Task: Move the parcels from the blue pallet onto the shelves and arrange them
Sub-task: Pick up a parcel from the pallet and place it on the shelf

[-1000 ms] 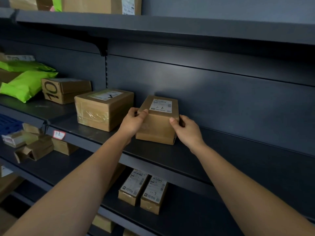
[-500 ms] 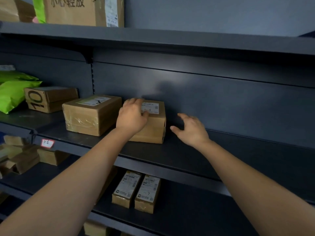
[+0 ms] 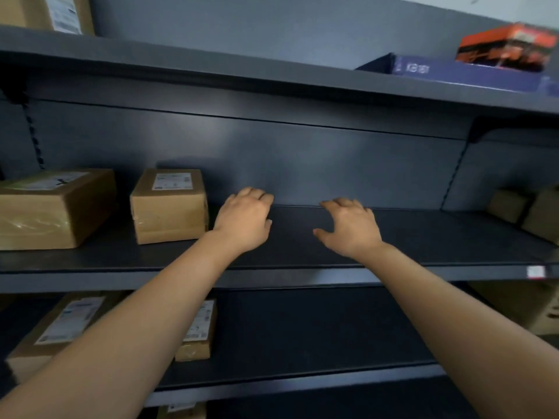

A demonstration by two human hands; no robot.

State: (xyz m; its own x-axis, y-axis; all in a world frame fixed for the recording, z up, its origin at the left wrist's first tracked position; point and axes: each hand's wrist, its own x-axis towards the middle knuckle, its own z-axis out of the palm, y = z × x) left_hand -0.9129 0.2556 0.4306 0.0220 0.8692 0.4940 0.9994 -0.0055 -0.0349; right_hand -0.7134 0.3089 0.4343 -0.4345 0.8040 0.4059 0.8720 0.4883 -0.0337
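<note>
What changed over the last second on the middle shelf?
Both hands let go of the small box: right hand first, then left hand after nudging it toward the larger box. Both are now empty over the shelf, right of the small box. The larger box stayed put.

Dim scene, cool grey cast. Soft pale sheen on back panel. Deep shadow under upper shelf and behind small parcel. Glare on tape of large parcel. Orange box and blue box top right smeared by motion blur. Shelf lines bow toward edges; forearms stretched and soft near bottom corners. Label print unreadable.
</note>
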